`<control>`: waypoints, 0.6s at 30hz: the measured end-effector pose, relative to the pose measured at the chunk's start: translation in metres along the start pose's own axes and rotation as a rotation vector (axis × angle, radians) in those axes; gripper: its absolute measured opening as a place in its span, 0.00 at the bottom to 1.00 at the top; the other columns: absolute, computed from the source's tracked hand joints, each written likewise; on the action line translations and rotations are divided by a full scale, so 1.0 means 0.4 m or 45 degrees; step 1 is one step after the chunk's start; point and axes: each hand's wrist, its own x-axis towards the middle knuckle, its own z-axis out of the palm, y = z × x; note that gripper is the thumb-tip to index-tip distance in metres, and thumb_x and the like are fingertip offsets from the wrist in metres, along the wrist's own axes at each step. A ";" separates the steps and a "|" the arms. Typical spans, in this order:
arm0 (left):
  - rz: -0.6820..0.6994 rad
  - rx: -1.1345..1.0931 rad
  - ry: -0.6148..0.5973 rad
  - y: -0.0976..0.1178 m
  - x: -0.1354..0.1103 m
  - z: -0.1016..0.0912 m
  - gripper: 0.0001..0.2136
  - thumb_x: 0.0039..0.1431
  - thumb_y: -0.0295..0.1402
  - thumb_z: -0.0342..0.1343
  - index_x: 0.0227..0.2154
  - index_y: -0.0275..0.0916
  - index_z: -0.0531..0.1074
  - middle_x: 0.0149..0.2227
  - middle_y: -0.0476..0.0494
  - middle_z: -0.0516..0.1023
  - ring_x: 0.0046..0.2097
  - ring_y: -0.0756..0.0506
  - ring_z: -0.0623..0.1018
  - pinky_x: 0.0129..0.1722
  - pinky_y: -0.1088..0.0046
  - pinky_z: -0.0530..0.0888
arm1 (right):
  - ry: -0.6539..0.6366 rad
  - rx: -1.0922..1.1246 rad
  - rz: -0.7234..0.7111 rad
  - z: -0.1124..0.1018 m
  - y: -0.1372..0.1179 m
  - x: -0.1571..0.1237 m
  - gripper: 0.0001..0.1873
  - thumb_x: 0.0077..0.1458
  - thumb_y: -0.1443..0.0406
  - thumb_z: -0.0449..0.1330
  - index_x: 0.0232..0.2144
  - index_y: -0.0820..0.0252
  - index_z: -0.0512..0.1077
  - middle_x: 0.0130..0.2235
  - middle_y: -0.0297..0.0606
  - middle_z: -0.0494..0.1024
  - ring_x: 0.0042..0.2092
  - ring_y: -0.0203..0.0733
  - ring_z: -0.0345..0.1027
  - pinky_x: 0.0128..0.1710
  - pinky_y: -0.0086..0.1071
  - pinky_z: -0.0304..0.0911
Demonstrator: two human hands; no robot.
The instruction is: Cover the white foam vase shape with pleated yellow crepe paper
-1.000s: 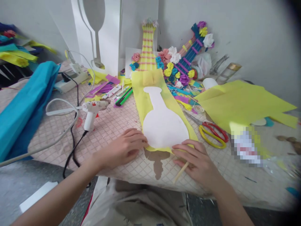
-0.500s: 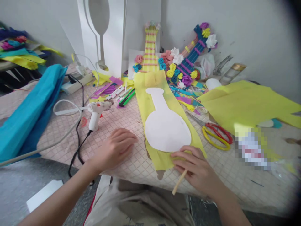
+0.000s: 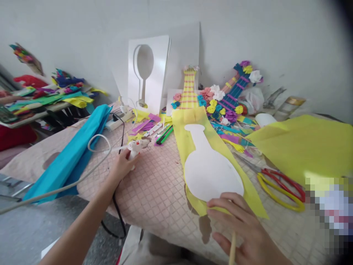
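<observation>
1. Here's your left hand (image 3: 125, 163), wrapped round the handle of a white plastic glue gun (image 3: 134, 146), between nine and ten o'clock from the middle of the tabletop piece, nozzle aimed roughly at three.
2. And that piece, centre stage: a flat white guitar-shaped cutout (image 3: 212, 173), lying on a long, soft yellow sheet (image 3: 184, 141), narrow neck towards eleven, rounded body towards five.
3. Your right hand (image 3: 239, 224), at five o'clock, rests its fingertips by the body's near edge; a thin pale wooden stick (image 3: 233, 248) pokes out below, apparently gripped among the fingers.
4. On the tally, done: the cutout has its full outline and sits on the sheet, yellow showing beyond both ends.
5. Left, by my reading: no yellow is folded over the white face, nor trimmed to its curves. Whether glue joins them, I can't tell.
6. Scissors with red and yellow handles (image 3: 281, 189) lie at three, untouched; a yellow-necked, flower-trimmed guitar (image 3: 189, 88) stands past eleven, fully decorated.
</observation>
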 end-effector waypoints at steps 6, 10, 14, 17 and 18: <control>0.017 0.144 -0.111 0.045 -0.026 -0.002 0.16 0.50 0.46 0.49 0.19 0.38 0.63 0.16 0.51 0.64 0.21 0.49 0.67 0.19 0.75 0.61 | 0.091 -0.148 0.309 0.088 -0.040 0.027 0.16 0.47 0.64 0.61 0.42 0.58 0.70 0.38 0.40 0.72 0.41 0.45 0.60 0.41 0.40 0.58; 0.208 0.011 -0.230 0.091 -0.108 -0.001 0.15 0.51 0.45 0.50 0.27 0.37 0.69 0.26 0.47 0.73 0.29 0.47 0.72 0.28 0.74 0.67 | 0.024 -0.270 0.426 0.129 -0.053 0.029 0.14 0.49 0.67 0.60 0.41 0.57 0.71 0.34 0.39 0.71 0.38 0.43 0.60 0.36 0.38 0.56; 0.173 -0.014 -0.488 0.114 -0.192 0.005 0.14 0.52 0.44 0.50 0.30 0.38 0.71 0.26 0.48 0.75 0.29 0.46 0.73 0.29 0.72 0.69 | 0.024 -0.319 0.493 0.147 -0.060 0.033 0.12 0.50 0.66 0.59 0.39 0.58 0.72 0.30 0.38 0.69 0.36 0.43 0.59 0.33 0.37 0.53; 0.281 0.000 -0.535 0.119 -0.227 0.013 0.12 0.53 0.42 0.49 0.29 0.39 0.71 0.29 0.48 0.76 0.31 0.45 0.74 0.32 0.71 0.70 | 0.010 -0.351 0.522 0.159 -0.062 0.040 0.13 0.51 0.65 0.58 0.41 0.58 0.72 0.28 0.38 0.68 0.34 0.43 0.57 0.33 0.38 0.51; 0.325 -0.010 -0.543 0.118 -0.232 0.016 0.11 0.53 0.41 0.48 0.29 0.39 0.70 0.29 0.48 0.75 0.31 0.45 0.73 0.32 0.70 0.70 | -0.008 -0.361 0.533 0.162 -0.062 0.042 0.14 0.51 0.65 0.57 0.43 0.58 0.72 0.28 0.38 0.67 0.34 0.43 0.57 0.33 0.38 0.50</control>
